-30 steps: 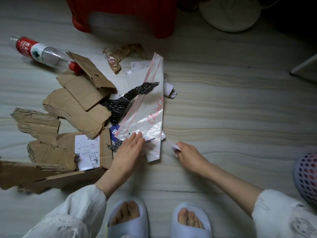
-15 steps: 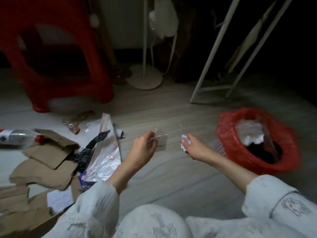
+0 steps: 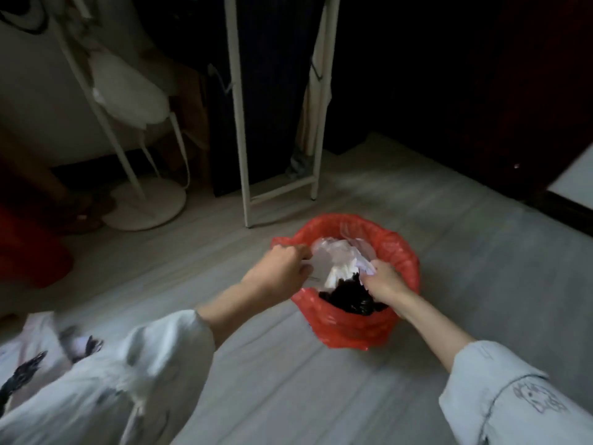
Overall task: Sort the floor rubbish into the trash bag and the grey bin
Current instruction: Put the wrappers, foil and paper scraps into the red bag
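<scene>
A red trash bag (image 3: 398, 252) lines a bin on the floor, centre right, holding white plastic and paper plus black crumpled plastic (image 3: 349, 300). My left hand (image 3: 279, 273) hovers over the bag's left rim, fingers curled round a small pale paper scrap (image 3: 316, 272). My right hand (image 3: 383, 281) is over the bag's mouth, pinching a small white and purple scrap (image 3: 365, 268). The grey bin is not in view.
A white metal rack (image 3: 239, 117) stands behind the bag. A white fan base (image 3: 150, 203) sits at the left, beside a red stool (image 3: 29, 248). Part of a clear plastic bag with black scraps (image 3: 29, 370) lies at the lower left.
My view swung right from the rubbish pile to the red bag. Both hands lifted their scraps off the floor and carried them over the bag's mouth.
</scene>
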Tool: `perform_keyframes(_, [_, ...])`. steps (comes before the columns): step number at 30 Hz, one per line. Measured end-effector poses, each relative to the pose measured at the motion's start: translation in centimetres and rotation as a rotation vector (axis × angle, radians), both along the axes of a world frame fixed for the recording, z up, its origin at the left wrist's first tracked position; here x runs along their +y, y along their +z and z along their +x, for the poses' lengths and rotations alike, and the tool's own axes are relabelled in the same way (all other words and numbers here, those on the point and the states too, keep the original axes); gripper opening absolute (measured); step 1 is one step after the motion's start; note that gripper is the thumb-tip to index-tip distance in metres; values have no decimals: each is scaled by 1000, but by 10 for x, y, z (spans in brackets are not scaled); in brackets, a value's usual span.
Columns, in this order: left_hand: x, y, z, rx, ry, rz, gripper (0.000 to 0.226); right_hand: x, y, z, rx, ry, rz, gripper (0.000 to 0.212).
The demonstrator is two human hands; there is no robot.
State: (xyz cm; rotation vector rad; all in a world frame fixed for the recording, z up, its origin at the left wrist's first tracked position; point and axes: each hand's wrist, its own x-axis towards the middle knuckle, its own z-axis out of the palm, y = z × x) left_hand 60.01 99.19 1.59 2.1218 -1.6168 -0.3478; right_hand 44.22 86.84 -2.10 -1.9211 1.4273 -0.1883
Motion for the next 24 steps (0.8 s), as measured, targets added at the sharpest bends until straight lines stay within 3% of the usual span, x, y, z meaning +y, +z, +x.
perform_keyframes(3, [-52, -23, -31, -90, -67, 17, 18, -28, -11, -16, -13, 7, 38, 34])
perform_keyframes(5, [-70, -42, -46, -170, -90, 97, 26, -29, -9, -26, 13, 93, 53, 58])
perform_keyframes(7, [-75, -61, -53, -188, -129, 211, 36, -25, -9, -33, 108, 154, 75, 68])
perform_keyframes(10, [-68, -73, -51, -180, -220, 294, 39, -18, -12, -39, 189, 176, 48, 58])
perform_keyframes(15, [-28, -44, -23, -136, -258, 296, 34, 13, 7, -25, 140, 221, 14, 48])
perform_keyframes(24, [126, 43, 60, -136, 27, 277, 32, 137, 70, 71, 8, 578, -93, 45])
